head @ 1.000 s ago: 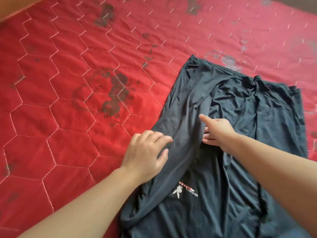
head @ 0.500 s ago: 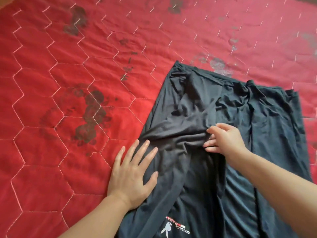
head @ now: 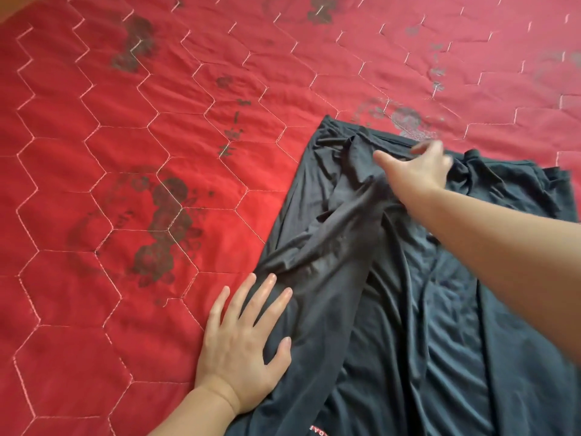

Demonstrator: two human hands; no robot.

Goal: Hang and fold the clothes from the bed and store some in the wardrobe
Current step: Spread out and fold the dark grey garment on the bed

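Fingers of the left hand [head: 242, 354]: lying straight and spread, gripping nothing, pressing flat where the garment's left edge is meeting the bedspread; the thumb and the two nearest fingers are lying on dark cloth, the outer fingers are touching red quilt.
Fingers of the right hand [head: 418, 171]: blurred; the thumb is sticking out to the left and the rest are looking extended over the cloth near the garment's far edge, but I cannot tell whether they are pinching fabric or only touching it.
Dark garment [head: 424, 309]: lying spread and wrinkled on the right part of the bed, a long fold running diagonally from the far end toward the left hand; a bit of red lettering is showing at the bottom edge.
Red bedspread [head: 125, 184]: covering the bed under everything, carrying pale hexagon stitching and dark flower prints.
Right forearm: reaching in from the right border, crossing over the garment.
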